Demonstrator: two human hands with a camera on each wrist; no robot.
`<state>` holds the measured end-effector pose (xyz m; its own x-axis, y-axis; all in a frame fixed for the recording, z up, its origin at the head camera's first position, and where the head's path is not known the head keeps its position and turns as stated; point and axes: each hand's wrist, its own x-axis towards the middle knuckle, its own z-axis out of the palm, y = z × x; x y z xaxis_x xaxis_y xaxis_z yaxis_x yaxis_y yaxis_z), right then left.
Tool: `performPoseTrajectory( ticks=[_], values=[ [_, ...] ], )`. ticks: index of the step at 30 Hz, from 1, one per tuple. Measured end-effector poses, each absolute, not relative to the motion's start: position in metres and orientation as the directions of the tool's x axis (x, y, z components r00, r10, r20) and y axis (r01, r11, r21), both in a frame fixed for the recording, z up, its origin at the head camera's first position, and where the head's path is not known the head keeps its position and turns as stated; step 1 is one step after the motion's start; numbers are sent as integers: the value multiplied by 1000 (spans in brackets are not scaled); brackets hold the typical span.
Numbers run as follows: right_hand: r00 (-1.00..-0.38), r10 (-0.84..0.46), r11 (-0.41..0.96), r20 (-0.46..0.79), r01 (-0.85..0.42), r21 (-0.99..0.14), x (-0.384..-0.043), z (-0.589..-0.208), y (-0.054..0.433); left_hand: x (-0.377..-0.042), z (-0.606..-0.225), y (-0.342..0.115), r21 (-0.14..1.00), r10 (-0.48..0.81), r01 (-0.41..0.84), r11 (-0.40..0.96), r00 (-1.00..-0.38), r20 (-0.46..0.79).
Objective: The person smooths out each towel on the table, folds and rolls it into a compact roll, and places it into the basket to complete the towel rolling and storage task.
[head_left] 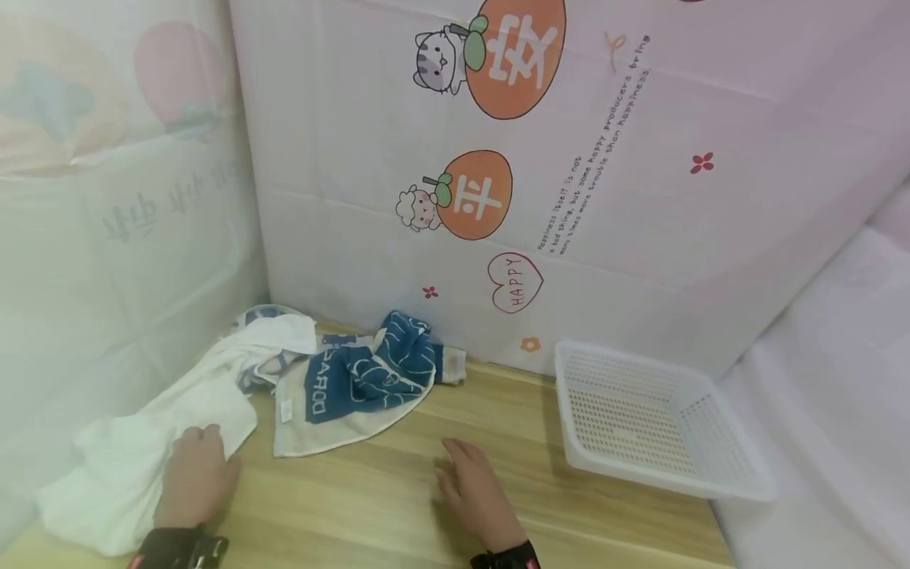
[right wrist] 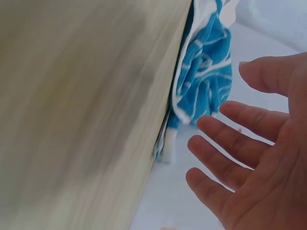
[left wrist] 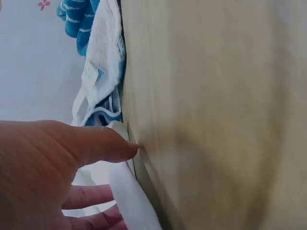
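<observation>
My left hand (head_left: 195, 478) is at the right edge of a crumpled white towel (head_left: 206, 395) on the left of the table. In the left wrist view its thumb (left wrist: 108, 144) is straight and apart from the fingers, whose tips the white cloth partly hides. My right hand (head_left: 476, 490) is over the wooden table, its fingers (right wrist: 230, 139) spread and loosely bent, with nothing in them. Beyond both hands lies a rumpled blue and white towel (head_left: 330, 387) with lettering and a small label; the right wrist view shows its blue folds (right wrist: 206, 72) past the fingertips.
A white plastic basket (head_left: 732, 442) with a perforated bottom stands at the right of the table (head_left: 341, 506). Behind the white towel, a patterned grey-blue and white cloth (head_left: 263, 316) shows. Printed white sheeting (head_left: 355, 158) hangs at the back and both sides.
</observation>
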<state>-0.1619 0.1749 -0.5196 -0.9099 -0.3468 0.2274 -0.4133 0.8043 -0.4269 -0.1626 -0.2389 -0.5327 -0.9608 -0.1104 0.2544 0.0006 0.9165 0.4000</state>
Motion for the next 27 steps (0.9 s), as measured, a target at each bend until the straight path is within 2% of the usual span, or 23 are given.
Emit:
performPoseTrajectory(
  ticks=[5,7,9,12,16,19,21,24,27],
  values=[
    [-895,-401,783,192,-445,-435,-176,-510,146,-159,-530,-244,419,-134,-18,908,-959,248],
    [-886,-427,770,179,-461,-441,-181,-507,134,-157,-527,-243,469,-160,-29,882,-957,242],
    [-875,-454,755,169,-478,-449,-184,-506,123,-156,-522,-241,527,-193,-12,850,-938,289],
    [-861,-485,733,153,-496,-465,-187,-504,106,-158,-509,-234,607,-245,49,793,-887,392],
    [-838,-529,702,131,-519,-487,-186,-498,86,-158,-481,-208,653,-263,189,733,-807,529],
    [-810,-568,650,148,-552,-523,-180,-489,74,-157,-456,-177,673,-239,287,682,-782,576],
    [-793,-586,607,166,-566,-558,-174,-483,68,-155,-443,-154,694,-202,319,646,-805,558],
    [-760,-612,554,221,-611,-566,-168,-479,64,-152,-432,-123,750,-100,343,566,-874,476],
    [-717,-626,534,307,-681,-501,-168,-482,66,-149,-434,-103,777,53,377,504,-912,407]
  ],
)
